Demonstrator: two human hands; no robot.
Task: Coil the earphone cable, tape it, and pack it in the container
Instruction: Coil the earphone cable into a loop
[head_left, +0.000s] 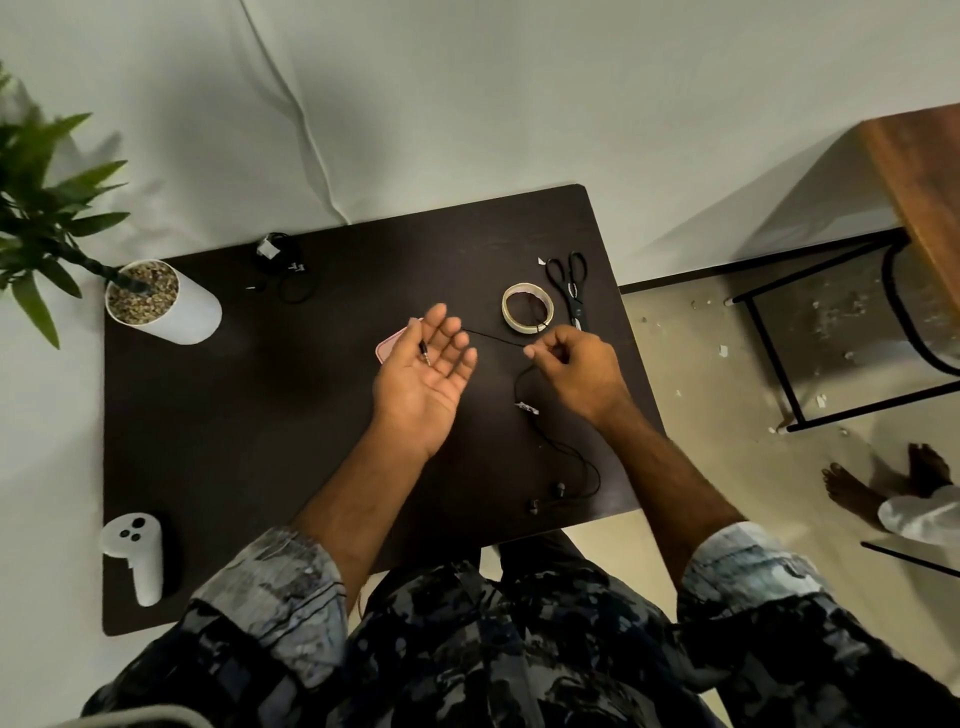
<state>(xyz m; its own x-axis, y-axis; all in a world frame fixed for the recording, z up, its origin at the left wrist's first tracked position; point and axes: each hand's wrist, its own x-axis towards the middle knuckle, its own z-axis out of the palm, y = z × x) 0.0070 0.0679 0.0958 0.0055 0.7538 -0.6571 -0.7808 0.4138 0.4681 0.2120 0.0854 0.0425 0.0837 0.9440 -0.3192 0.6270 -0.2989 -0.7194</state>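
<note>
A dark matte table (260, 415) is standing against a pale wall, with a speckled floor showing to its right. Above its middle, the left hand (423, 371) is lying palm-up, fingers straight, the earphone cable (493, 339)'s metal plug resting across them. The right hand (576, 369) is pinching the thin black cable just below the glossy tape roll (527, 307), beside black scissors (569, 286); the earbuds (545, 498) are lying near the table's front edge.

A plain room in a home or small recording space: a dark table (249, 415) stands against a white sheet-draped wall (467, 93), with a potted plant (156, 304) and a white VR controller (136, 553) on it, a wooden, metal-framed side table (919, 176) beside it, and bare feet (878, 478) on debris-flecked floor (727, 364).
</note>
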